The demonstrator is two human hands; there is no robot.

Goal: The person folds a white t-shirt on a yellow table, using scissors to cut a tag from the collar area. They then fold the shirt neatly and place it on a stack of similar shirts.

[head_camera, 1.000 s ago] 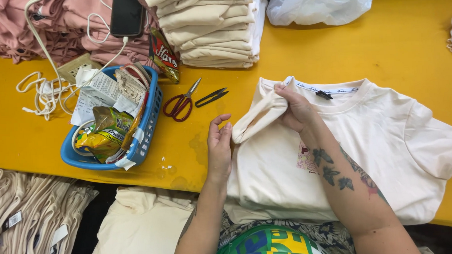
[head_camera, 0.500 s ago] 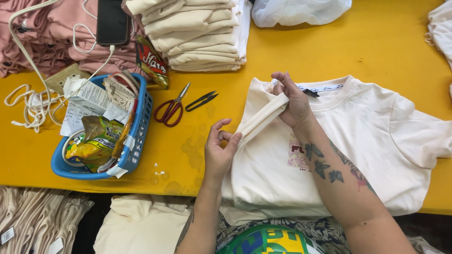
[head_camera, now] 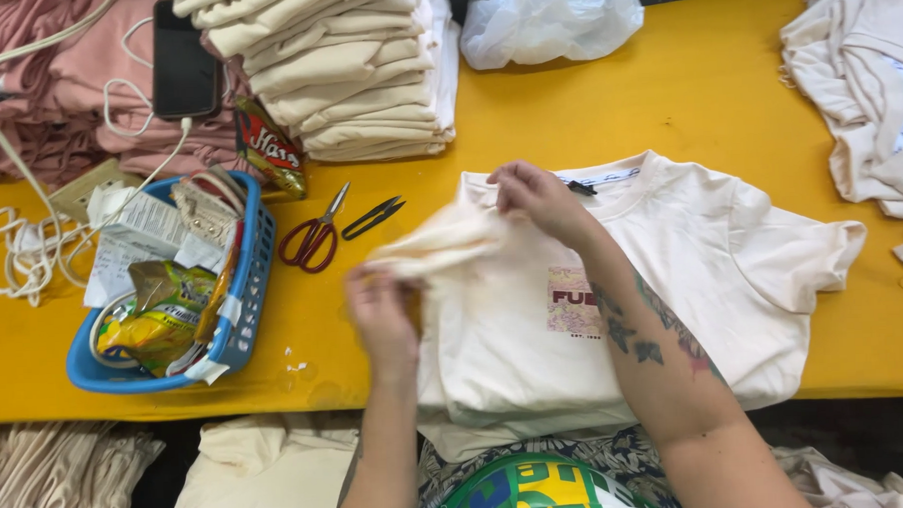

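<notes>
Overhead, head view: the cream T-shirt (head_camera: 672,266) lay flat on the yellow desk (head_camera: 726,104). Since a second earlier, the left hand (head_camera: 378,312) had closed on the sleeve (head_camera: 441,246), drawing it leftward; the right hand (head_camera: 535,196) pinched the shoulder, suggesting folding underway.

yellow table (head_camera: 686,106); cream shirt (head_camera: 712,275), scissors (head_camera: 313,237), blue basket (head_camera: 248,301)

Head view: I see a cream T-shirt (head_camera: 692,266) lying flat on the yellow table (head_camera: 686,106). Right hand (head_camera: 535,196) pinches its sleeve (head_camera: 441,246) near the collar; left hand (head_camera: 378,312), blurred, grips the sleeve's outer end. Red scissors (head_camera: 313,237) and black snips (head_camera: 372,217) lie just left. Blue basket (head_camera: 239,322) farther left.
</notes>
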